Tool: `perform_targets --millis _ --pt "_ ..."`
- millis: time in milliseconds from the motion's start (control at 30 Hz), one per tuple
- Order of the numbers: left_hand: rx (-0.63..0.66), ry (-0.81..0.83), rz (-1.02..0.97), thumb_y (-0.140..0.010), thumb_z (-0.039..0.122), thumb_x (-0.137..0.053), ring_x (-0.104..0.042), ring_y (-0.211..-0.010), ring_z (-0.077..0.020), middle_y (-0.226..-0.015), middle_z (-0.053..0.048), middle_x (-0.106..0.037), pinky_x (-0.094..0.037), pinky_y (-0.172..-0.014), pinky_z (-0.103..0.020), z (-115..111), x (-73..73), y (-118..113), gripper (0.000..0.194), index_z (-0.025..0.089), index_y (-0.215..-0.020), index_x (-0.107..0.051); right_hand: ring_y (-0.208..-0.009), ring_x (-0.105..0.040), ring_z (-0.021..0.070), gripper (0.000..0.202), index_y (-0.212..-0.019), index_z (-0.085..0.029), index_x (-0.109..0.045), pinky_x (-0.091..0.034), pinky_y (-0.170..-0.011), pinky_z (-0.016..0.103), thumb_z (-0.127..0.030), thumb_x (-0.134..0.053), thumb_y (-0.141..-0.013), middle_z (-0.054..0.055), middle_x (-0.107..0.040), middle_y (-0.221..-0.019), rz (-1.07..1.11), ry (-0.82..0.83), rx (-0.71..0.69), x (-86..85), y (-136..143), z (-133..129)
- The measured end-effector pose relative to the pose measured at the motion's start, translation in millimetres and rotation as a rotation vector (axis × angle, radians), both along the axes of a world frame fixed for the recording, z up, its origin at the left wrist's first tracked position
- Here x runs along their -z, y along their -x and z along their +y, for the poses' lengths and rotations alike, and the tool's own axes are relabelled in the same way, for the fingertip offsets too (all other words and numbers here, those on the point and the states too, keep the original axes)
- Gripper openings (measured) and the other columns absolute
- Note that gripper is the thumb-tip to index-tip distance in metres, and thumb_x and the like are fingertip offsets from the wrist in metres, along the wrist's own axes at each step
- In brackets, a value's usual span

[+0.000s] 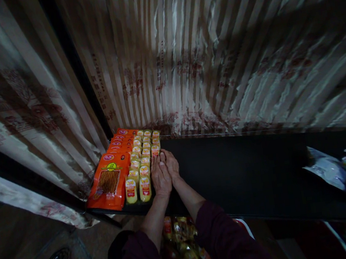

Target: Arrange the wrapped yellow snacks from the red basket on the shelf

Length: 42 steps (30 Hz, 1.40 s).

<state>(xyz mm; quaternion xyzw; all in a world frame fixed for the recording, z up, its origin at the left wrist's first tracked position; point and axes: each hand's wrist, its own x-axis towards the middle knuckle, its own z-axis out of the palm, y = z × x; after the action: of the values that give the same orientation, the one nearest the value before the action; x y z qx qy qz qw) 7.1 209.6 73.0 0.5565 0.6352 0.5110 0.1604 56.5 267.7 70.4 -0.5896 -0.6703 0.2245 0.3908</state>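
Observation:
On a black shelf [229,173], small yellow packs [145,188] with white and red labels stand in rows, front to back. Orange bags [111,180] overlap in a row along their left side. My left hand [161,177] lies at the right edge of the yellow packs, its fingers stretched forward near a pack with a red label [155,150]. Beside it, touching it, is my right hand [171,163]; its fingertips are partly hidden, and whether it grips anything does not show.
Silvery-white bags [328,168] lie at the shelf's right end. Behind hangs a pleated, printed curtain [176,61]. A dark post [75,61] rises at the back left corner. More wrapped packs [185,247] sit below the shelf's front edge.

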Motion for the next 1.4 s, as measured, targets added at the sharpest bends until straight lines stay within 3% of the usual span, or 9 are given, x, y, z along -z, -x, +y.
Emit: perform_targets --millis 300,900,1167,1400 --pt "-0.054 -0.063 0.004 -0.093 0.032 -0.023 -0.038 -0.13 -0.0212 -0.134 -0.014 -0.05 -0.029 -0.11 -0.041 4.3 9.7 0.6 0.05 0.011 -0.129 -0.049 -0.11 -0.055 0.0174 0.041 -0.125 -0.019 -0.052 -0.039 -0.099 0.03 -0.033 -0.036 -0.09 0.006 -0.06 -0.123 -0.006 0.078 -0.05 -0.8 -2.9 -0.7" --pt "-0.049 -0.102 0.035 -0.093 0.033 -0.022 -0.036 -0.131 -0.023 -0.131 -0.016 -0.052 -0.028 -0.11 -0.043 0.5 10.4 -2.1 0.05 0.008 -0.124 -0.052 -0.112 -0.055 0.0202 0.04 -0.12 -0.014 -0.056 -0.04 -0.1 0.035 -0.031 -0.037 -0.089 0.011 -0.06 -0.122 0.051 -0.009 -0.016 11.5 -10.6 0.0" --pt "-0.046 -0.114 0.048 -0.091 0.033 -0.025 -0.049 -0.119 -0.0235 -0.117 -0.018 -0.061 -0.037 -0.103 -0.043 -8.7 12.5 -4.9 0.046 0.008 -0.112 -0.058 -0.1 -0.061 0.0183 0.032 -0.11 -0.016 -0.062 -0.045 -0.094 0.031 -0.023 -0.043 -0.086 0.009 -0.066 -0.111 0.016 0.01 0.008 8.7 -19.0 -20.9" --pt "-0.031 -0.009 0.028 -0.09 0.03 -0.027 -0.057 -0.107 -0.022 -0.111 -0.015 -0.064 -0.042 -0.097 -0.04 -36.9 12.7 -3.8 0.042 0.011 -0.107 -0.061 -0.094 -0.063 0.0153 0.028 -0.105 -0.021 -0.064 -0.047 -0.087 0.026 -0.019 -0.045 -0.084 0.004 -0.068 -0.105 0.017 0.078 -0.014 2.3 -21.6 -53.1"
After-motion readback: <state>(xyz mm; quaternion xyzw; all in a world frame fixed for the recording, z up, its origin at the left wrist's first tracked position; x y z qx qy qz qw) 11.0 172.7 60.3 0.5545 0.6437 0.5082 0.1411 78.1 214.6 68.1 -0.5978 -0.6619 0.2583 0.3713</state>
